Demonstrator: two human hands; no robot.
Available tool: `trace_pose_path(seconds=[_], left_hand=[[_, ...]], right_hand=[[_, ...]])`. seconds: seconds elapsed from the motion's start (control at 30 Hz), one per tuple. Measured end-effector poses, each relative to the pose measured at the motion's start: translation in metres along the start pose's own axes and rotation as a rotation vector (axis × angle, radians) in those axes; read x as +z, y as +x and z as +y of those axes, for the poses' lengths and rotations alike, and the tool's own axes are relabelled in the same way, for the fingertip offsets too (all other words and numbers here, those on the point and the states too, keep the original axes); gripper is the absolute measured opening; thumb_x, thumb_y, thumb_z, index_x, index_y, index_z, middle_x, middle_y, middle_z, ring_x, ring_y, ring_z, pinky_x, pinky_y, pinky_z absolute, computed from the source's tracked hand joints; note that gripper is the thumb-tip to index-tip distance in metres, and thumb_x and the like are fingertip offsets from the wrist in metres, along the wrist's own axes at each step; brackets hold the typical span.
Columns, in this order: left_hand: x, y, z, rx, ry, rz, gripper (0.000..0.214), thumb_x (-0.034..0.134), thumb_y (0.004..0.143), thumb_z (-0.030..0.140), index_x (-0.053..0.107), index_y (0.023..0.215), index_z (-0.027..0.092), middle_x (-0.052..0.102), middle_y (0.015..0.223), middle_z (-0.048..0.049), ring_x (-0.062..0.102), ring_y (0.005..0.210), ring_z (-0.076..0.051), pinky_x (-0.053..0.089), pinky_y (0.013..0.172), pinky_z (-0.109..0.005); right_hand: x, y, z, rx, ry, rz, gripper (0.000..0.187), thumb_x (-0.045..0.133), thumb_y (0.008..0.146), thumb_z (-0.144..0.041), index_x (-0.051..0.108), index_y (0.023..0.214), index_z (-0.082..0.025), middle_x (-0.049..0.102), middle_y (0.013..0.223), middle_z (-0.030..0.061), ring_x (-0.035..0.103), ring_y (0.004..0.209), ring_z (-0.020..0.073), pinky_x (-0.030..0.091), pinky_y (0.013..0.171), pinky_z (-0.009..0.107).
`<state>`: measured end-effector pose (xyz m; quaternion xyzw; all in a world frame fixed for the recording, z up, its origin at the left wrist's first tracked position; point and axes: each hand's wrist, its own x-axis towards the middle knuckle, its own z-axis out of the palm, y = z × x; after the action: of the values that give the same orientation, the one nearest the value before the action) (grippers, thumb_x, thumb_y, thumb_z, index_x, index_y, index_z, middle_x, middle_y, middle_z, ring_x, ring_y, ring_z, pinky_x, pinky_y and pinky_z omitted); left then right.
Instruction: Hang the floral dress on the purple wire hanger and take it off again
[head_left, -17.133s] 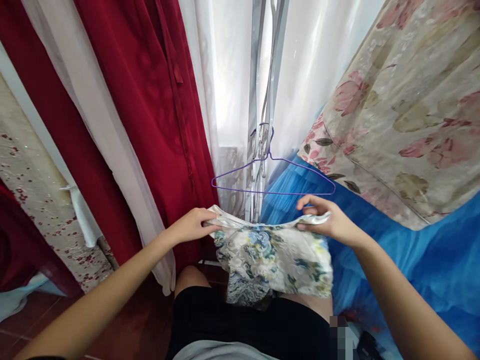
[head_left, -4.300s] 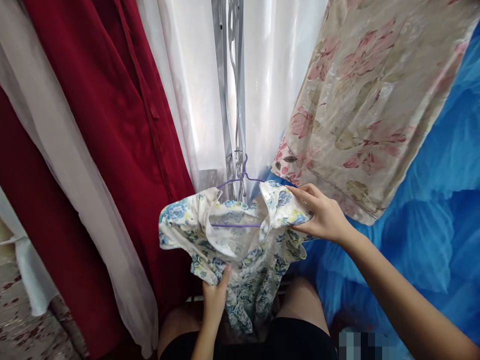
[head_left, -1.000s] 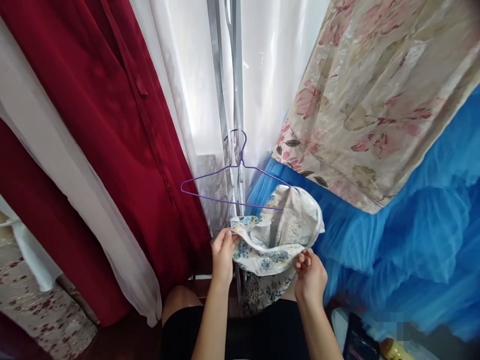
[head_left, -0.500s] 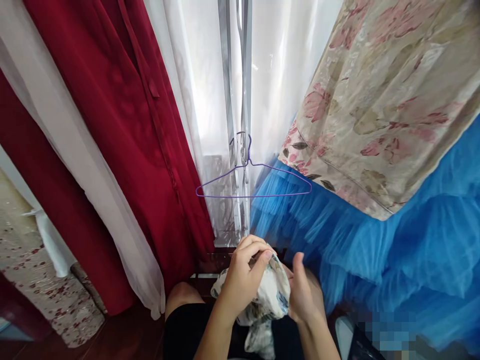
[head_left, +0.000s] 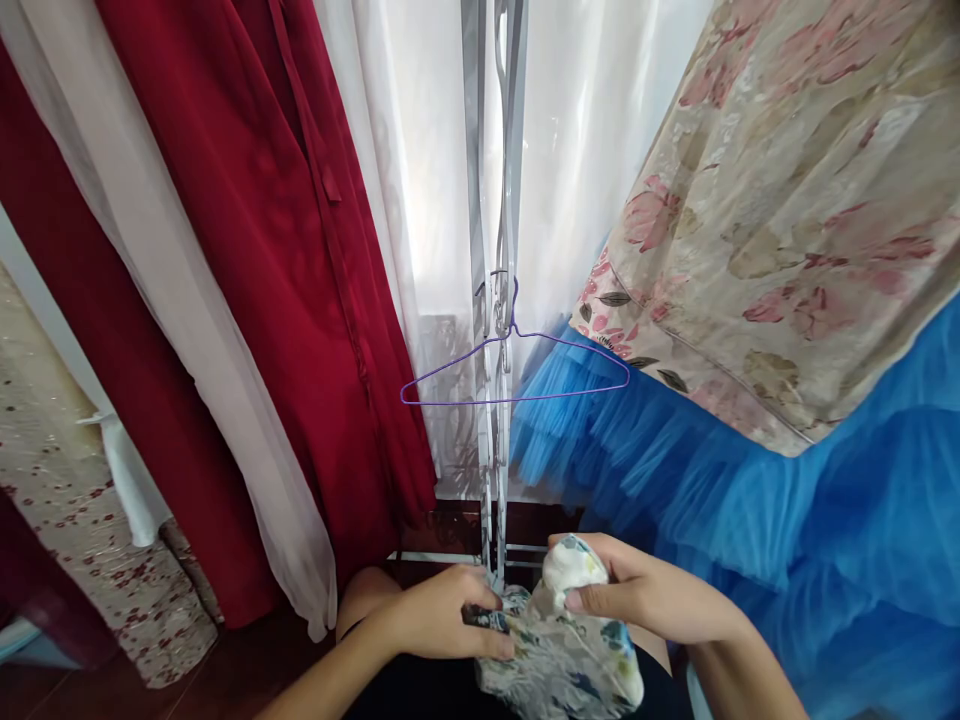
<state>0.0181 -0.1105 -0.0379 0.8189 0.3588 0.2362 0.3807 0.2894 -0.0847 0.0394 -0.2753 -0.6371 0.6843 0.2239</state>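
Note:
A bunched white floral cloth (head_left: pixel 559 655) with blue and greenish print lies over my lap, between my two hands. My left hand (head_left: pixel 442 615) grips its left side, fingers curled over a dark patch in the fabric. On the other side, my right hand (head_left: pixel 645 590) pinches a raised fold of the cloth between thumb and fingers. Its full shape is hidden by the folds, so I cannot tell what kind of garment it is. Above the hands, an unloaded purple wire hanger (head_left: pixel 517 400) hangs on a metal rack (head_left: pixel 493 460).
Long red fabric (head_left: pixel 292 300) and pale sheer fabric (head_left: pixel 247 470) hang at left, beside a sequined cream dress (head_left: pixel 67 540). A blue ruffled tulle skirt (head_left: pixel 720 520) and a pink floral cloth (head_left: pixel 772 240) hang at right. A white curtain (head_left: pixel 600 150) covers the back.
My hands have moved apart and turned; the left shifted left and down. My right hand, open beside the cloth before, now pinches it. The cloth is spread wider. The view has shifted slightly.

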Motion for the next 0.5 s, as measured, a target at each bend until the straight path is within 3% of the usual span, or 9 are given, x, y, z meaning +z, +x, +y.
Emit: trace_pose_path(seconds=[0.07,0.1,0.17,0.3,0.4,0.5], left_hand=[[-0.018,-0.005,-0.008,0.007,0.24,-0.05,0.029,0.077,0.08,0.049,0.072,0.064,0.026,0.07,0.065,0.0013,0.071,0.072,-0.02,0.033,0.119,-0.049],[-0.03,-0.007,-0.013,-0.02,0.33,-0.099,0.03,0.078,0.079,0.049,0.07,0.062,0.026,0.069,0.065,0.0013,0.071,0.075,-0.021,0.022,0.123,-0.053],[-0.057,-0.009,-0.022,-0.092,0.443,-0.109,0.032,0.08,0.074,0.053,0.07,0.06,0.026,0.071,0.068,0.0004,0.072,0.083,-0.025,0.014,0.124,-0.058],[-0.12,-0.012,-0.039,-0.163,0.49,-0.072,0.035,0.074,0.079,0.06,0.074,0.075,0.024,0.076,0.095,-0.0013,0.07,0.102,-0.025,0.008,0.125,-0.058],[-0.167,-0.011,-0.041,-0.188,0.61,0.017,0.044,0.07,0.082,0.064,0.069,0.07,0.021,0.076,0.101,-0.0022,0.067,0.11,-0.025,0.002,0.125,-0.056],[-0.207,-0.003,-0.036,-0.191,0.752,0.075,0.046,0.068,0.083,0.065,0.071,0.071,0.021,0.076,0.1,-0.0033,0.065,0.114,-0.027,-0.006,0.124,-0.058]], right_hand=[[-0.003,-0.004,-0.023,0.022,-0.122,-0.109,0.014,0.074,0.082,-0.031,0.074,0.089,-0.019,0.065,0.082,0.0022,0.056,0.075,0.0189,0.048,0.072,0.03],[-0.004,-0.006,-0.033,0.038,-0.189,-0.156,0.012,0.072,0.083,-0.03,0.073,0.087,-0.019,0.063,0.079,0.0014,0.053,0.073,0.0175,0.046,0.069,0.028],[-0.01,-0.009,-0.05,0.072,-0.314,-0.183,0.011,0.074,0.082,-0.028,0.072,0.089,-0.019,0.061,0.077,-0.0001,0.05,0.07,0.0153,0.042,0.063,0.025],[-0.04,0.004,-0.062,0.028,-0.521,0.079,0.038,0.079,0.077,-0.025,0.068,0.113,-0.022,0.063,0.087,-0.0004,0.05,0.066,0.0128,0.039,0.055,0.021],[-0.07,0.038,-0.057,-0.098,-0.59,0.287,0.05,0.076,0.08,-0.034,0.062,0.127,-0.022,0.064,0.087,-0.0002,0.05,0.061,0.0119,0.04,0.054,0.022],[-0.098,0.081,-0.048,-0.222,-0.641,0.457,0.059,0.072,0.084,-0.042,0.058,0.137,-0.021,0.07,0.101,0.0044,0.055,0.065,0.0142,0.046,0.061,0.026]])
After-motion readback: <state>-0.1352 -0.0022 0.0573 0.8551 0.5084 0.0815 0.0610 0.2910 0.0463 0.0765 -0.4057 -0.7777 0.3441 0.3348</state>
